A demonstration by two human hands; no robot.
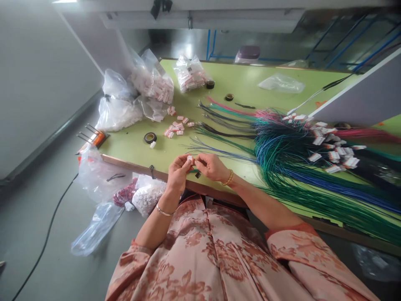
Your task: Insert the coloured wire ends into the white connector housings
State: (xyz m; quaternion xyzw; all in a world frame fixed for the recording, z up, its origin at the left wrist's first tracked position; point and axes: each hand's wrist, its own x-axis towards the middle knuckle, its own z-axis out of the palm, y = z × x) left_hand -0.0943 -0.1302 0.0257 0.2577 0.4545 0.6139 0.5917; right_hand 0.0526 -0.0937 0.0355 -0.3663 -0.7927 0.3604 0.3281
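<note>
Near the table's front edge, my left hand pinches a small white plastic connector housing between thumb and fingers. My right hand is closed right beside it, its fingertips at the housing; whatever they grip is too small to make out. A short bit of green wire shows just below the hands. Beyond them lies a loose pile of white and orange connector housings. To the right, a large bundle of green, blue, black and pink wires spreads over the table, with white connectors on many of them.
Black tape rolls lie on the green table. Plastic bags of housings stand at the back left. An orange tool with metal prongs sits at the left corner. More bags hang below the front edge.
</note>
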